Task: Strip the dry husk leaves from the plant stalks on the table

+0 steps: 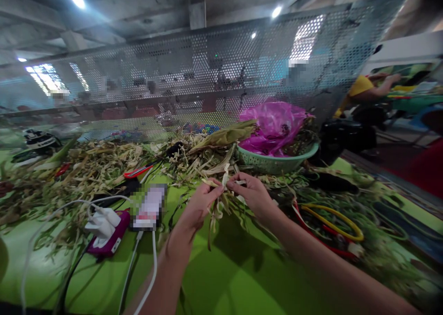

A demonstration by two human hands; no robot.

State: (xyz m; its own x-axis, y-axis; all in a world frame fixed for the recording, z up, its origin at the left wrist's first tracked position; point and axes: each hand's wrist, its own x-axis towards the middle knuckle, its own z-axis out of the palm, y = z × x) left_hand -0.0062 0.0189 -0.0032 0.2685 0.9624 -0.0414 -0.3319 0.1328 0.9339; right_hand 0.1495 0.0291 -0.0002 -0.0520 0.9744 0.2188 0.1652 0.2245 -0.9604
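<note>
Pale strips of dried husk (225, 179) are pinched between my two hands above the green table (221, 278). My left hand (205, 199) is closed on the strips from the left, thumb and forefinger pressed together. From the right, my right hand (252, 196) grips the same bundle, its fingertips close to those of the left. Loose strip ends hang below and between the hands. Behind them, a large folded husk leaf (224, 135) leans over the scraps, beside a green basket (277, 163) with a pink plastic bag (273, 126) in it.
Dried husk scraps (93, 163) cover the back left. A phone (150, 206), a purple power strip (112, 236) and white cables lie at left, near a red cutter (138, 171). Yellow-handled pliers (332, 220) lie at right. A perforated metal panel (173, 84) stands behind; a person's yellow sleeve (362, 88) shows beyond.
</note>
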